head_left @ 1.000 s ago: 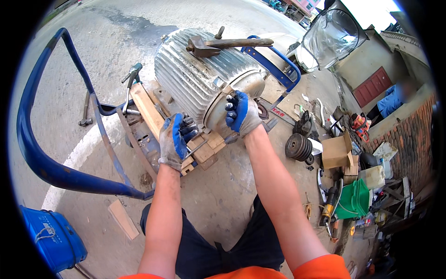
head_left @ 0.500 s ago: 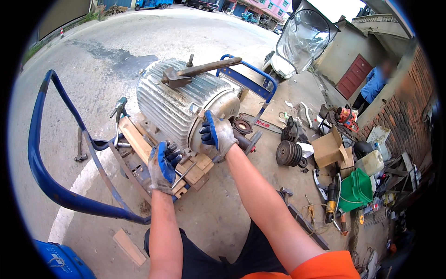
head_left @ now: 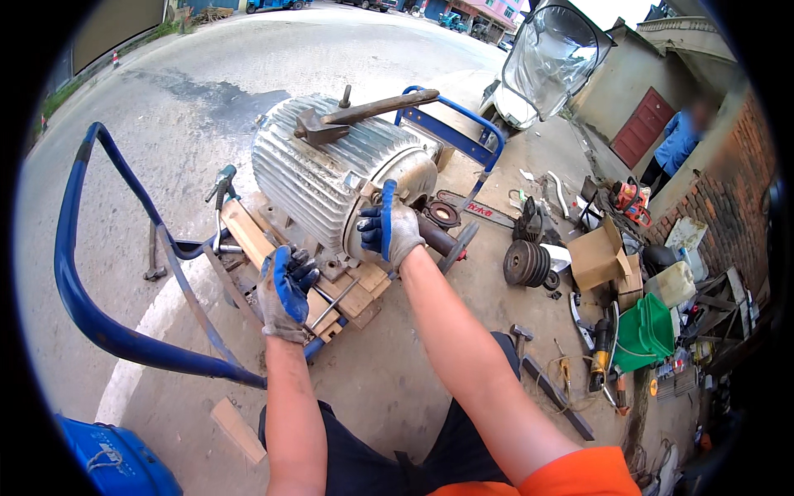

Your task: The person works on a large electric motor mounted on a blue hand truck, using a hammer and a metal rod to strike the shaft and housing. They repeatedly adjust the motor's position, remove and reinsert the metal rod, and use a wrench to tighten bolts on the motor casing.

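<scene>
A large grey finned electric motor lies on a blue-framed cart, with a wooden-handled axe-like hammer resting across its top. My left hand, in a grey glove with a blue palm, hovers by the wooden blocks at the motor's base. Its fingers are loosely bent and apart, with nothing seen in them. In front of the motor's near end is my right hand, gloved alike, thumb raised and fingers half curled around nothing visible. Whether it touches the casing I cannot tell. A metal rod lies by the blocks.
Right of the cart are a chainsaw bar, a grooved pulley, a cardboard box and a green bucket. A hammer lies at left. A person in blue stands by the brick wall.
My right thumb has lifted to point upward, away from the fingers. My left hand has shifted slightly left, off the wooden blocks. The whole view has moved a little.
</scene>
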Action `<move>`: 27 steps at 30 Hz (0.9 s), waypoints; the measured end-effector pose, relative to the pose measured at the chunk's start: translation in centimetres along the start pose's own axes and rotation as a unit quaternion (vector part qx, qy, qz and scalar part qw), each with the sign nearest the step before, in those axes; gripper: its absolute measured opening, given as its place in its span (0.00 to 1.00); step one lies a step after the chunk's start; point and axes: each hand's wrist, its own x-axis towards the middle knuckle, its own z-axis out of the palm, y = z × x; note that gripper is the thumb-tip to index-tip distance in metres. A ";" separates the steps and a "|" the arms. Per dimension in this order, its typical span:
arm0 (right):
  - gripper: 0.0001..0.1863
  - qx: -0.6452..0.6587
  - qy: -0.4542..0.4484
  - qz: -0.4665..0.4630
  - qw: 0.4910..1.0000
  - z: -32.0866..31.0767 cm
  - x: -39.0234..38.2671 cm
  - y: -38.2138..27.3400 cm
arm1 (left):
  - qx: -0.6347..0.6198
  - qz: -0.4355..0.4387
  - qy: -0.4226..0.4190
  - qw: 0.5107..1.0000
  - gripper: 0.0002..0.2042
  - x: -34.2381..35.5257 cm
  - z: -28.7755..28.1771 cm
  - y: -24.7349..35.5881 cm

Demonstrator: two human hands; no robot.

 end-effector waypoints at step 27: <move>0.17 -0.815 -0.319 -0.150 0.460 5.0 -0.4 25.0 | 0.097 0.084 0.049 0.990 0.15 -2.6 -3.1 3.9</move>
